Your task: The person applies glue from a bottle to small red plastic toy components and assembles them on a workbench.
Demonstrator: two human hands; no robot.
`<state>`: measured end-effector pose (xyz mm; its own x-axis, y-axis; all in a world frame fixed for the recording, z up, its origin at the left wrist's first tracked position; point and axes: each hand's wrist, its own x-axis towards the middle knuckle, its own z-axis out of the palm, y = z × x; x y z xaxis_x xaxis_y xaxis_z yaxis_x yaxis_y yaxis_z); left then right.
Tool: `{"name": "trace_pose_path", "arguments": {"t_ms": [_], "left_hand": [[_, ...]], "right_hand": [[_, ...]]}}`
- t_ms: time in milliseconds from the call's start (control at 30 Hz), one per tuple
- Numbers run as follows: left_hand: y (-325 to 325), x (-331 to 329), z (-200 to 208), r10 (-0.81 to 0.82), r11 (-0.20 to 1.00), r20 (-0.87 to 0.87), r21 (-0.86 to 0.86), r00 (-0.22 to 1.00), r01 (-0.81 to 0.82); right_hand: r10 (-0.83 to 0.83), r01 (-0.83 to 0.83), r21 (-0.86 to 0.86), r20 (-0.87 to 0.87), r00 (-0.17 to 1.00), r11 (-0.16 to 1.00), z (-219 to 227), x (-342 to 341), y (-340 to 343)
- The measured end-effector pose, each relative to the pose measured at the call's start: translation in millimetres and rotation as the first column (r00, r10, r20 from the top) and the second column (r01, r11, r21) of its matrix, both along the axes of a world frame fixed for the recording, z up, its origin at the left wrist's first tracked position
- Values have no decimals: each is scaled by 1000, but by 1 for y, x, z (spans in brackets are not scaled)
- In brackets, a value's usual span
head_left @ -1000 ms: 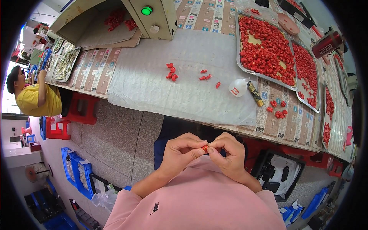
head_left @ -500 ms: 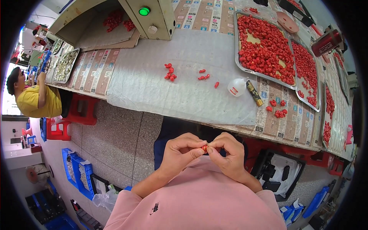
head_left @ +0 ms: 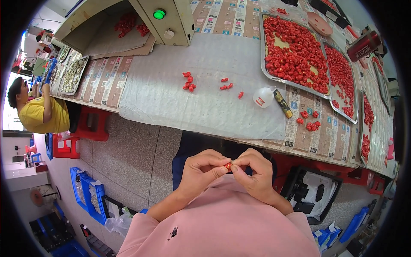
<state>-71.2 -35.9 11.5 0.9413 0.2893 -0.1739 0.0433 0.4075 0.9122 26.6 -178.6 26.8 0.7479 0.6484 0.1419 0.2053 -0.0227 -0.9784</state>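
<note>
Between the fingertips of both hands is a small shiny red piece (head_left: pixel 228 165), mostly covered by the fingers. My left hand (head_left: pixel 204 168) pinches it from the left with thumb and forefinger. From the other side my right hand (head_left: pixel 253 172) grips it the same way, thumb against forefinger. Both hands are in front of my body, below the table's near edge. Similar red pieces lie on the white sheet (head_left: pixel 171 107): a cluster (head_left: pixel 189 81) on the left, and a few loose ones (head_left: pixel 227 86) farther right.
A white squeeze bottle (head_left: pixel 263 97) and a dark-gold tube (head_left: pixel 283 103) stand and lie by the sheet's right side. Metal trays of red pieces (head_left: pixel 295 53) fill the right. A beige machine with a green light (head_left: pixel 167 25) stands back left. A person in yellow (head_left: pixel 45 112) sits far left.
The view has shifted very slightly. Both hands keep their pinch on the small red piece, with no clear movement. The person at far left has lowered a little in the picture.
</note>
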Motion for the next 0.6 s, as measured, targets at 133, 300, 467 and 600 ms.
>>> {"name": "trace_pose_path", "arguments": {"t_ms": [133, 300, 467, 600], "left_hand": [[0, 1, 1, -5, 1000, 3, -11, 1000, 5], [2, -1, 2, -11, 1000, 6, 2, 1000, 11], [3, 0, 1, -13, 1000, 49, 8, 999, 13], [4, -1, -1, -21, 1000, 79, 11, 997, 20]], "right_hand": [[-1, 1, -2, 1, 1000, 1000, 0, 0, 0], [30, -30, -13, 31, 999, 999, 2, 1, -1], [20, -19, -11, 99, 995, 1000, 2, -1, -1], [19, -19, -4, 151, 988, 1000, 1, -1, 0]]}}
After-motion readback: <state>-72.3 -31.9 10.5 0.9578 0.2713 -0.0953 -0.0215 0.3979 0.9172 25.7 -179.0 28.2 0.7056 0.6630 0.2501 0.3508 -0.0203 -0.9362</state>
